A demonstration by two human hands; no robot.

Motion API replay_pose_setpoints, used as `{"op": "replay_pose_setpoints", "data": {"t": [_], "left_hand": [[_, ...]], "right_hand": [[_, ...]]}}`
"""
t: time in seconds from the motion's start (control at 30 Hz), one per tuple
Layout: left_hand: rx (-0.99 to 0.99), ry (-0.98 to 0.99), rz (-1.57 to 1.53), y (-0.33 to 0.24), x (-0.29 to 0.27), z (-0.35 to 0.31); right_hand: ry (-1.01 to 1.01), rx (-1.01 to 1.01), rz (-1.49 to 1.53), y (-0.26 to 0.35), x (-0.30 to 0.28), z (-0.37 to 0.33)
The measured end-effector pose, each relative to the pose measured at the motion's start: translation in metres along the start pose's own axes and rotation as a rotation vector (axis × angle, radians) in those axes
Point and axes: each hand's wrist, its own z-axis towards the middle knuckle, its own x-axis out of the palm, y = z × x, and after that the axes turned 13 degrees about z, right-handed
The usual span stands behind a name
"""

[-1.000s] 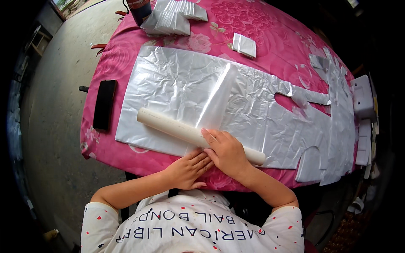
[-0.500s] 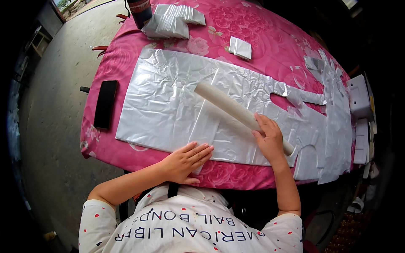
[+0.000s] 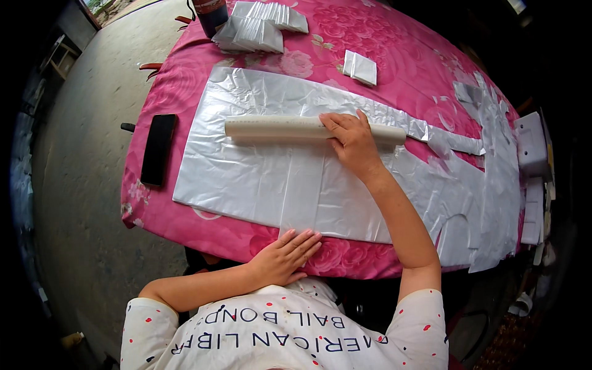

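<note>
Tube [image 3: 277, 126], off-white and straight, lying across the far half of a silvery plastic sheet [image 3: 240, 179] and over a translucent strip [image 3: 301, 197]; right hand [image 3: 351, 142] grasping it from above, right of its middle, with the thumb toward the near side. Left hand [image 3: 285, 258] free of any hold, palm down with fingers extended, at the near end of the strip; pink floral tablecloth [image 3: 166, 219] beneath; black phone [image 3: 158, 150] left of the sheet; folded white packet [image 3: 359, 68] beyond it, pleated white stack [image 3: 256, 36] farther left
</note>
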Motion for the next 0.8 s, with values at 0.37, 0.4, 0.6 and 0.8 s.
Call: {"op": "replay_pose_setpoints", "data": {"t": [0.37, 0.4, 0.6, 0.8], "left_hand": [[0.049, -0.279, -0.154, 0.025, 0.000, -0.028], [0.081, -0.290, -0.133, 0.025, 0.001, -0.029], [-0.028, -0.413, -0.390, 0.033, -0.014, -0.022], [-0.026, -0.449, -0.686, 0.067, -0.049, -0.006]], "right_hand": [[0.191, -0.097, 0.440, 0.051, 0.001, -0.045], [0.267, -0.103, 0.479, 0.061, 0.006, -0.060], [0.312, -0.070, 0.423, 0.087, 0.011, -0.081], [0.056, -0.002, 0.426, 0.082, 0.025, -0.086]]}}
